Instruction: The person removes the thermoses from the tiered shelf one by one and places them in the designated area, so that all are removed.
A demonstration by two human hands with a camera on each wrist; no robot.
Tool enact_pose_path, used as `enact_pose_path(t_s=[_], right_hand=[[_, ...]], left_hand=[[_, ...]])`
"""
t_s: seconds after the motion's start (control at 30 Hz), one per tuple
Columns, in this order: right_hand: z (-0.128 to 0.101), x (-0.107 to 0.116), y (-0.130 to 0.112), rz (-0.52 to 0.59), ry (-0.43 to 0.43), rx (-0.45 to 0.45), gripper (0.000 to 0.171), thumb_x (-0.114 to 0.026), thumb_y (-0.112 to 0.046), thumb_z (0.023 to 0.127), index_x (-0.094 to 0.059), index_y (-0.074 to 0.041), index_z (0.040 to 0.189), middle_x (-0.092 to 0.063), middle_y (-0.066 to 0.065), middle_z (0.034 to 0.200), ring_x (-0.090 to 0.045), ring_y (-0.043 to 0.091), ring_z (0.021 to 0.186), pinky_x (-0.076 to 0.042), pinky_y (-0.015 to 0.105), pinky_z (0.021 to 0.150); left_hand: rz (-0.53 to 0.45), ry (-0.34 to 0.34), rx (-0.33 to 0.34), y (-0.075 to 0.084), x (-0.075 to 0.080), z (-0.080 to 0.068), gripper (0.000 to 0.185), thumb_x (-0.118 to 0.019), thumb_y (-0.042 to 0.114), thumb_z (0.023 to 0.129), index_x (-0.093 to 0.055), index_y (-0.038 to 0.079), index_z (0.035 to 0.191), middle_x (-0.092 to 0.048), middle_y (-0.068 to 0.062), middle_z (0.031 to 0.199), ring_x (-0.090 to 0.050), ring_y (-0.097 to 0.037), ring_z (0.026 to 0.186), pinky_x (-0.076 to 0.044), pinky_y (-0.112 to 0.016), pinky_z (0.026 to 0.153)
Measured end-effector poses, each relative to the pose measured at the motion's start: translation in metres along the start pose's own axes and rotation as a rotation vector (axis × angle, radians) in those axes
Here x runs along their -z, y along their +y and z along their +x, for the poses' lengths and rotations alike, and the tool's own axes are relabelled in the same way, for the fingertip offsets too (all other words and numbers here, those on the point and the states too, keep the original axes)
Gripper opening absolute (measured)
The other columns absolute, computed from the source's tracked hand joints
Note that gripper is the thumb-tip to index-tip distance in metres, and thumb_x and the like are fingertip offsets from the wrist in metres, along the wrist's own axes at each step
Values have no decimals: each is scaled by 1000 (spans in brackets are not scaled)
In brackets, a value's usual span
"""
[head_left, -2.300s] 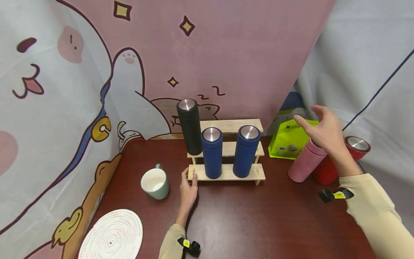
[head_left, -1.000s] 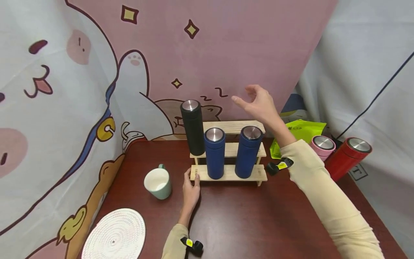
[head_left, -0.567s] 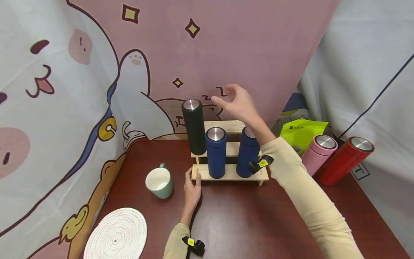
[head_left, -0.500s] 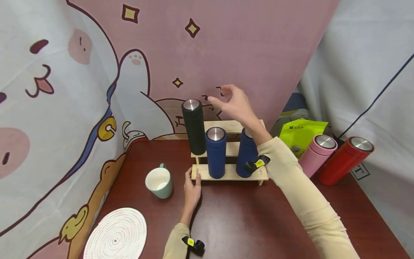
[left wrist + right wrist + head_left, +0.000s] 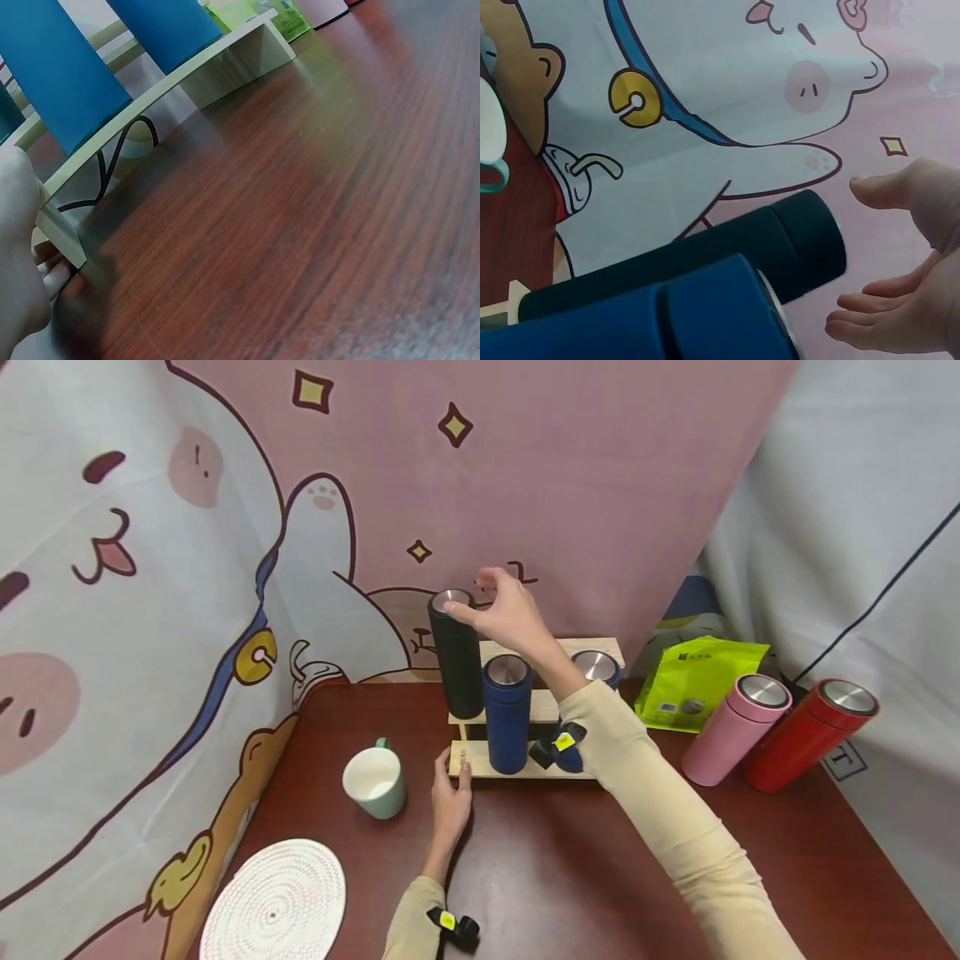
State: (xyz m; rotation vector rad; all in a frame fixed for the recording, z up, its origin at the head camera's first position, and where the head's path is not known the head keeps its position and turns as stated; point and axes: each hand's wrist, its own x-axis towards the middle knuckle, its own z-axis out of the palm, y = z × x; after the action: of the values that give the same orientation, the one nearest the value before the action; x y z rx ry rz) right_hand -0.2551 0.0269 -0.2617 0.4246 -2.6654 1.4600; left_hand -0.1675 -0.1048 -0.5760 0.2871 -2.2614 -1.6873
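A black thermos [image 5: 459,664] stands on the middle step of a wooden tiered rack [image 5: 472,762], at its left end. Just above and beside its steel lid hovers my right hand [image 5: 510,614], thumb and fingers spread apart; the right wrist view shows a gap between this hand [image 5: 907,262] and the thermos. My left hand [image 5: 452,802] grips the left end of the rack's lowest step, thumb on top and fingers around the side leg, as the left wrist view shows. Two blue thermoses stand on that step: one [image 5: 507,718] in plain sight, the other [image 5: 600,672] partly behind my right forearm.
A pale green mug [image 5: 378,785] and a round white woven mat [image 5: 273,902] lie to the left. To the right are a bright green pouch [image 5: 697,681], a pink thermos [image 5: 735,735] and a red thermos [image 5: 810,739]. A printed cloth hangs behind the table.
My right hand has moved left from above the pink thermos, across the rack, to the top of the black thermos. The left hand has kept its hold on the rack.
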Motion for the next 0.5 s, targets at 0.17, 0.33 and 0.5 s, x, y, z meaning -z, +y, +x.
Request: enact_pose_path(t_s=[0.17,0.33,0.5], right_hand=[[2,-14,-1,-31,-21,10,82,-74,-42,90,-38,-2,153,-49,16,151,-48,31,138,-42,45,112],[3,-26,2,-79,-24,8,86,-76,-41,89,-36,-4,154,-49,19,150,-47,34,138,-42,49,112],[3,-29,7,-98,4,27,82,-77,-37,89,-37,-3,152,-55,20,142,-52,35,133,-45,48,108]], left_hand=[[-8,10,0,0,2,1,46,-60,17,102,-48,10,146,-58,-17,143,-50,-35,136,-38,-56,111],[15,9,-1,0,2,1,46,-60,18,102,-48,12,145,-60,-17,139,-54,-35,131,-41,-56,107],[5,-3,-8,-1,-3,-1,44,-60,19,102,-49,12,145,-60,-15,141,-53,-34,133,-40,-55,108]])
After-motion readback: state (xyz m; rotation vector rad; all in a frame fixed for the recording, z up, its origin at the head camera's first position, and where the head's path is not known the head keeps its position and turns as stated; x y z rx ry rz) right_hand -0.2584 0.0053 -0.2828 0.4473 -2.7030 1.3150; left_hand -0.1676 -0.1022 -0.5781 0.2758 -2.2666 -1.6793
